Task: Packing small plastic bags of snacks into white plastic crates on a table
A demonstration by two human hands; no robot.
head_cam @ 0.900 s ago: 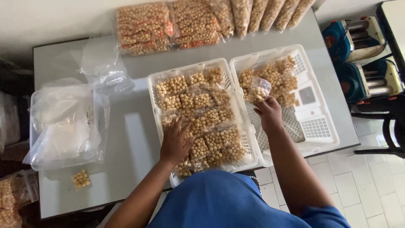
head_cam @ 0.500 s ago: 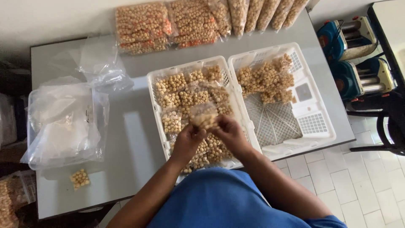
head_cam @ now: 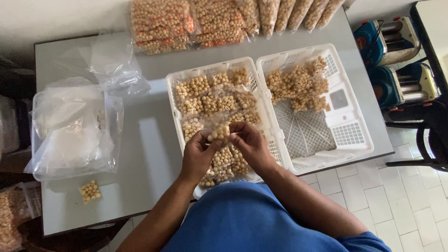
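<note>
My left hand point(head_cam: 198, 156) and my right hand point(head_cam: 249, 142) meet over the left white basket point(head_cam: 173, 97), and together they pinch one small clear packet of round beige snack balls point(head_cam: 218, 132). That basket is full of several such packets. The right white basket point(head_cam: 347, 140) holds a smaller heap of packets point(head_cam: 298, 84) at its far end, and its near half shows bare grid.
Large bags of the same snack point(head_cam: 186, 23) lie along the table's far edge. A clear tub with plastic bags point(head_cam: 70, 130) sits left, with loose clear bags point(head_cam: 112, 65) behind it. One small packet point(head_cam: 90, 191) lies at the near left. Blue machines point(head_cam: 392, 56) stand right.
My right hand left the right basket and came to the left one. My left hand lifted off the packets. Both now hold one packet between them.
</note>
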